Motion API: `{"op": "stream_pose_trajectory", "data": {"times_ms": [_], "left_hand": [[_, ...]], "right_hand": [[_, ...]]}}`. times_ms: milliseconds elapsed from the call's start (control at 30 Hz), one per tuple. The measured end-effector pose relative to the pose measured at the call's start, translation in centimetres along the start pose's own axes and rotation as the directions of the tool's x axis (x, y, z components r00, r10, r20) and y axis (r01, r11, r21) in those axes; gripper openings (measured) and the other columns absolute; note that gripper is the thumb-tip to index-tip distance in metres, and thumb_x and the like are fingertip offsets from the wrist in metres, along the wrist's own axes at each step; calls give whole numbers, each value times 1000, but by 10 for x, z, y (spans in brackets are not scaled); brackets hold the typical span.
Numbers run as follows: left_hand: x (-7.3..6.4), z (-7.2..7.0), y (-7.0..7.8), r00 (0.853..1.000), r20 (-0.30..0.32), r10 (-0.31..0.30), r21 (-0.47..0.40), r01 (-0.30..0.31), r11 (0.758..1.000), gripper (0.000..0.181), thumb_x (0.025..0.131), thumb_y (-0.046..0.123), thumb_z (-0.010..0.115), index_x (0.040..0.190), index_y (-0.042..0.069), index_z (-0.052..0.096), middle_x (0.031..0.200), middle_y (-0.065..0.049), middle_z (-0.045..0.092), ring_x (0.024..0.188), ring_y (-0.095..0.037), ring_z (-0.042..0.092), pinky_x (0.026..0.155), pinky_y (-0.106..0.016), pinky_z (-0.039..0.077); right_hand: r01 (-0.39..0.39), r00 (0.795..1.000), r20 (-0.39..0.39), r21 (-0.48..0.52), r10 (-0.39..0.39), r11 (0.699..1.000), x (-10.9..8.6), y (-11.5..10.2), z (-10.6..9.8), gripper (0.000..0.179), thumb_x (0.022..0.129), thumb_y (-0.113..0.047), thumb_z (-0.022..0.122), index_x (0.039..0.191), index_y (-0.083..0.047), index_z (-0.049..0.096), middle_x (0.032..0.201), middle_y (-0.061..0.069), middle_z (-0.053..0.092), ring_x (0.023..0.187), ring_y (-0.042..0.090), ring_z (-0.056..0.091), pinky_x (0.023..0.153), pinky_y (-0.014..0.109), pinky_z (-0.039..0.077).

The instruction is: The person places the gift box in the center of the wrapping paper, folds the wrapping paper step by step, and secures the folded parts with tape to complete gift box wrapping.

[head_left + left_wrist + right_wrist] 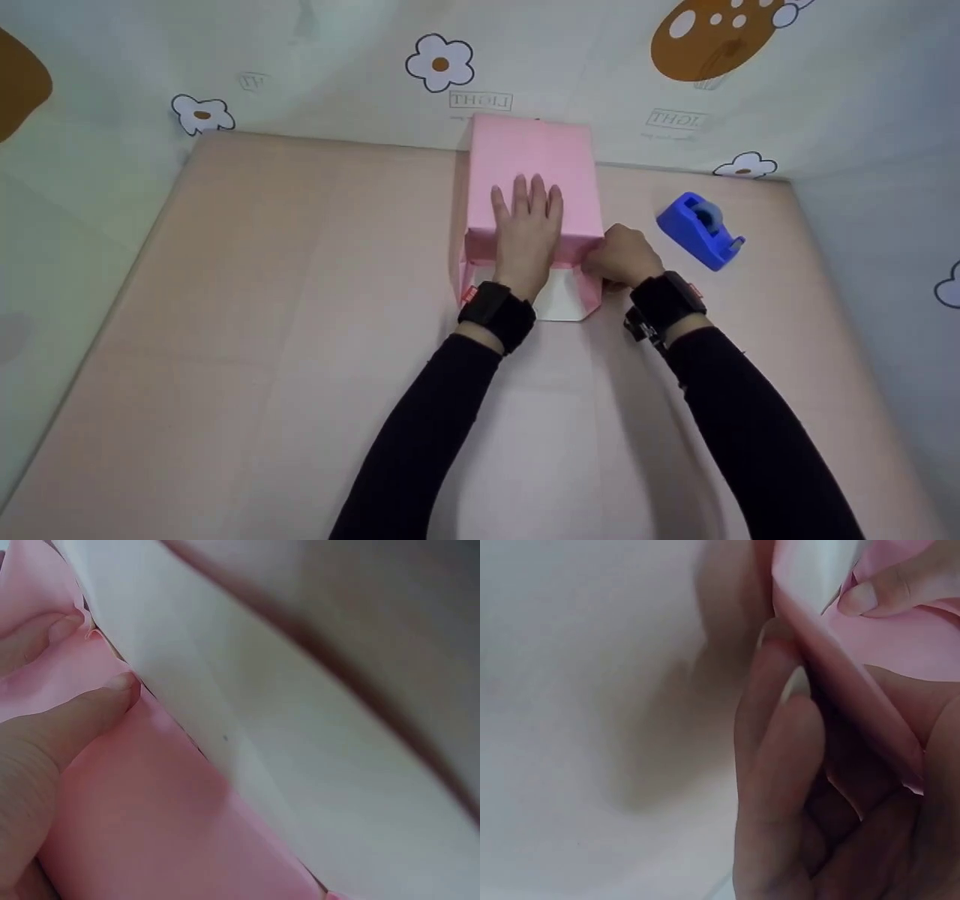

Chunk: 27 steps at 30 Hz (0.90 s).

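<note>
A pink paper-wrapped box lies at the far edge of the table. My left hand rests on its top with straight fingers pointing away from me. In the left wrist view the left thumb presses the pink end of the box beside the paper's white inner side. At the near right corner my right hand pinches the folded edge of the pink wrapping paper, its fingers curled beneath the fold and its thumb on the inner side. The paper's end flap spreads toward me, white side up.
A blue tape dispenser with a roll of tape stands to the right of the box. The table has a pale pinkish cover. Behind it and at both sides hang white sheets printed with flowers.
</note>
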<state>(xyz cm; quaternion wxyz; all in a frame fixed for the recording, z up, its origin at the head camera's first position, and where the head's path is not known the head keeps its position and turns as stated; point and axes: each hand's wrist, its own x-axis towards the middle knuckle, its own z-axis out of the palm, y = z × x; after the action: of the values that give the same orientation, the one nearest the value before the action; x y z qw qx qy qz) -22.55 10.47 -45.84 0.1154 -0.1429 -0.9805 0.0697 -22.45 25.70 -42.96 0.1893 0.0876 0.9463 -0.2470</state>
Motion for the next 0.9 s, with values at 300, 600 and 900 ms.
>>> {"op": "stream_pose_trajectory", "data": {"times_ms": [300, 600, 900], "left_hand": [[-1, -2, 1, 1000, -3, 0, 7, 0, 1000, 83, 89, 24, 73, 159, 16, 29, 165, -12, 32, 153, -34, 31, 122, -61, 29], [0, -1, 0, 999, 34, 9, 1, -9, 1000, 87, 88, 24, 74, 160, 16, 26, 167, -12, 29, 155, -34, 28, 123, -62, 28], [-1, -3, -1, 999, 52, 11, -3, -11, 1000, 85, 91, 23, 72, 161, 16, 24, 167, -13, 27, 155, -35, 26, 123, -62, 26]], "right_hand": [[-14, 1000, 12, -50, 15, 999, -2, -3, -3, 13, 79, -10, 56, 86, -1, 62, 63, 5, 59, 47, 13, 55, 41, 24, 44], [-20, 994, 106, -62, 27, 998, -13, 5, 4, 19, 87, -20, 57, 87, -2, 64, 61, 4, 61, 48, 14, 59, 43, 25, 47], [-11, 922, 387, 67, -16, 998, -36, 28, 14, 32, 96, -27, 64, 77, -3, 70, 58, 0, 66, 49, 10, 65, 50, 24, 56]]}}
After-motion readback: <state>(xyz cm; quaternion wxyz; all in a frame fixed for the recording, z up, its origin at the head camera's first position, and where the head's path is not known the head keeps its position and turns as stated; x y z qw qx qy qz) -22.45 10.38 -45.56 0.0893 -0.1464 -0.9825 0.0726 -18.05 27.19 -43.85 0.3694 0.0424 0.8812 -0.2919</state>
